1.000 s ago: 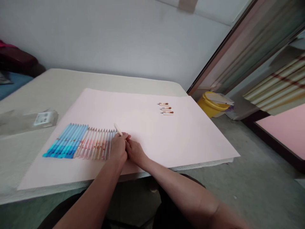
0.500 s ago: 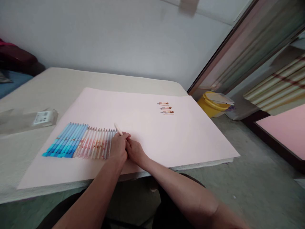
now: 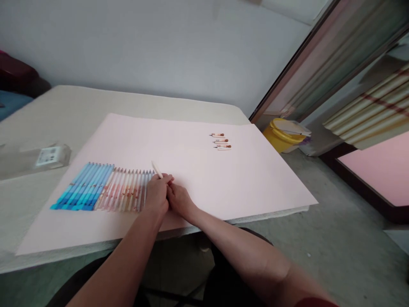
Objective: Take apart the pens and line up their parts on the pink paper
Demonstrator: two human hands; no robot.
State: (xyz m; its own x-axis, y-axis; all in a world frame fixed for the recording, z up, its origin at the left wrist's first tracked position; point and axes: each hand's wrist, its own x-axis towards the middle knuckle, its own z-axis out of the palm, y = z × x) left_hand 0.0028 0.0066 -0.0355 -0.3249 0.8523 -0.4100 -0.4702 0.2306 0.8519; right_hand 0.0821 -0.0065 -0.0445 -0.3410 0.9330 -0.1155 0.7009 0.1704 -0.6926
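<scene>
My left hand (image 3: 157, 194) is closed around a cream pen (image 3: 156, 169) whose end sticks up and away from my fingers. My right hand (image 3: 179, 200) presses against the left one, fingers curled at the same pen. Both rest on a large pale pink sheet (image 3: 198, 179). Just left of my hands lies a tidy row of pens (image 3: 102, 192), blue ones on the left and pink ones on the right. Three small pen parts (image 3: 221, 141) lie farther out on the sheet.
The sheet covers a beige table (image 3: 64, 111). A clear plastic packet (image 3: 47, 157) lies on the table at the left. A yellow bucket (image 3: 281, 135) stands on the floor past the table's right end, beside a sliding door frame.
My hands stay together on the pen. The view has shifted slightly, so everything sits a little lower-left in frame.
</scene>
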